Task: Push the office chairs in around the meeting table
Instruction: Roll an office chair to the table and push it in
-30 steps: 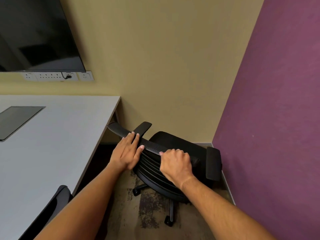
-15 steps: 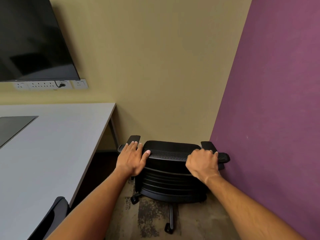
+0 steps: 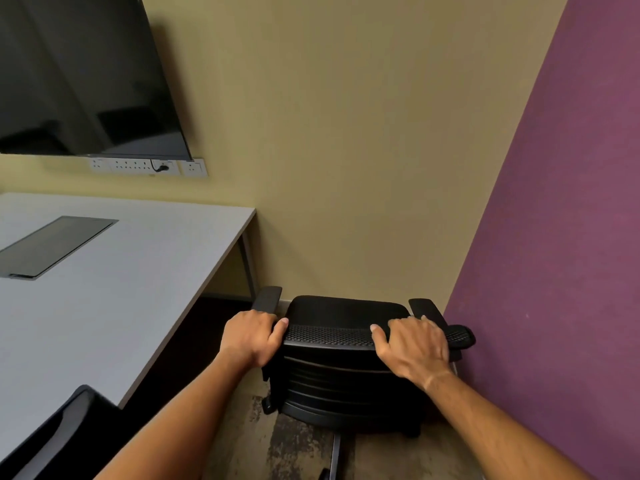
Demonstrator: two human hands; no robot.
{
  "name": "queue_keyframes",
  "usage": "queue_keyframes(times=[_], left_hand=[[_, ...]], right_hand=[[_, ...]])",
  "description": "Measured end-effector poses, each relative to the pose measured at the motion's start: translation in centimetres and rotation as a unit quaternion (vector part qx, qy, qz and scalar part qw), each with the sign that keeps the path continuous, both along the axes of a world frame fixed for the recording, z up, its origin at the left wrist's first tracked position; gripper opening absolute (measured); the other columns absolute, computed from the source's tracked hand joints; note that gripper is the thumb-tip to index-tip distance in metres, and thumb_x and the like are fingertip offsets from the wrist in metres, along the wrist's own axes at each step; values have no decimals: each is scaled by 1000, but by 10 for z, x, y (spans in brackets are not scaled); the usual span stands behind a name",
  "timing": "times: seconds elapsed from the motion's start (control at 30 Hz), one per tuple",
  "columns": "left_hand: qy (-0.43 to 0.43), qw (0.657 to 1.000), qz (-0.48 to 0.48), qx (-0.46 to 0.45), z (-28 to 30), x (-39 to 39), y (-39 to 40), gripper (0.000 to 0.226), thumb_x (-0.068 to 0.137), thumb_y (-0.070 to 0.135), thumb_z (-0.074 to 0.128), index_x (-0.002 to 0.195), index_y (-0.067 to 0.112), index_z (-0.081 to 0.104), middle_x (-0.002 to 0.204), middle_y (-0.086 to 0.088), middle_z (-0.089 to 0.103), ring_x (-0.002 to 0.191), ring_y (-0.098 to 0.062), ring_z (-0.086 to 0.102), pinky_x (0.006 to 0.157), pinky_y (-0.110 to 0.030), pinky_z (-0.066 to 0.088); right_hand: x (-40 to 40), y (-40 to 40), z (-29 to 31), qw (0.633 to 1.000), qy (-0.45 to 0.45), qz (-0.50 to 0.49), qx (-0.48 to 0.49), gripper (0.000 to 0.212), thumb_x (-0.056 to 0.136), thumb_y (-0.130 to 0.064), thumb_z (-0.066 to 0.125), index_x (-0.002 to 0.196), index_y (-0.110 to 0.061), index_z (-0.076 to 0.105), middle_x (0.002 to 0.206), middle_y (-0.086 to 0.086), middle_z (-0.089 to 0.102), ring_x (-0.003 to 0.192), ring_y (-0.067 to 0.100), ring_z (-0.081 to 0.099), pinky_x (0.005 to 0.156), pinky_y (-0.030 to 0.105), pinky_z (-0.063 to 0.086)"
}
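A black mesh office chair (image 3: 343, 372) stands in the room's corner, its back towards me and its seat facing the yellow wall. My left hand (image 3: 250, 337) grips the left end of the backrest's top rim. My right hand (image 3: 414, 344) lies over the right end of the same rim, fingers curled on it. The grey meeting table (image 3: 114, 289) lies to the left, its right edge a short gap from the chair. The chair's armrests show past both hands; its base is mostly hidden.
A second black chair (image 3: 52, 434) pokes in at the bottom left, against the table edge. The purple wall (image 3: 554, 271) is close on the chair's right. A dark screen (image 3: 79, 74) and sockets hang on the yellow wall. A table leg (image 3: 247, 265) stands near the chair's left armrest.
The chair has swung round from an angled stance to face the yellow wall squarely. My left hand has closed from flat fingers into a grip on the rim.
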State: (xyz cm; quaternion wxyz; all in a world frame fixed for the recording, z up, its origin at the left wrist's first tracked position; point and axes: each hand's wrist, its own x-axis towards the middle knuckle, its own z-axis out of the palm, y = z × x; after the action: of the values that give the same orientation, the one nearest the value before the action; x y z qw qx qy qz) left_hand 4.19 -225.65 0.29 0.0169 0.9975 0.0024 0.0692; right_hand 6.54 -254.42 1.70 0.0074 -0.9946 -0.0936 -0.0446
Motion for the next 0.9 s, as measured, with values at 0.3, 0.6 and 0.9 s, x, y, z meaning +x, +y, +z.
queue_keyframes(times=[0.3, 0.6, 0.9], left_hand=[[-37, 997, 62, -22, -11, -31, -24, 67, 88, 59, 7, 74, 25, 63, 74, 4, 63, 71, -14, 58, 61, -30, 37], [-52, 989, 136, -26, -13, -44, -40, 64, 91, 56, 10, 69, 25, 62, 70, 5, 63, 69, -13, 58, 67, -30, 46], [-51, 974, 222, -15, -4, -34, -35, 60, 93, 54, 16, 62, 23, 56, 64, 5, 58, 63, -14, 55, 63, -31, 46]], right_hand=[[14, -17, -6, 997, -11, 82, -4, 71, 87, -59, 18, 104, -15, 71, 103, 7, 71, 107, 21, 62, 113, 42, 31], [45, 1, -4, 985, -4, 171, -14, 71, 87, -57, 21, 122, -12, 63, 112, 10, 67, 114, 23, 56, 116, 46, 22], [89, 33, -5, 975, -1, 224, -1, 64, 90, -57, 31, 117, -11, 67, 111, 10, 70, 111, 22, 59, 117, 43, 20]])
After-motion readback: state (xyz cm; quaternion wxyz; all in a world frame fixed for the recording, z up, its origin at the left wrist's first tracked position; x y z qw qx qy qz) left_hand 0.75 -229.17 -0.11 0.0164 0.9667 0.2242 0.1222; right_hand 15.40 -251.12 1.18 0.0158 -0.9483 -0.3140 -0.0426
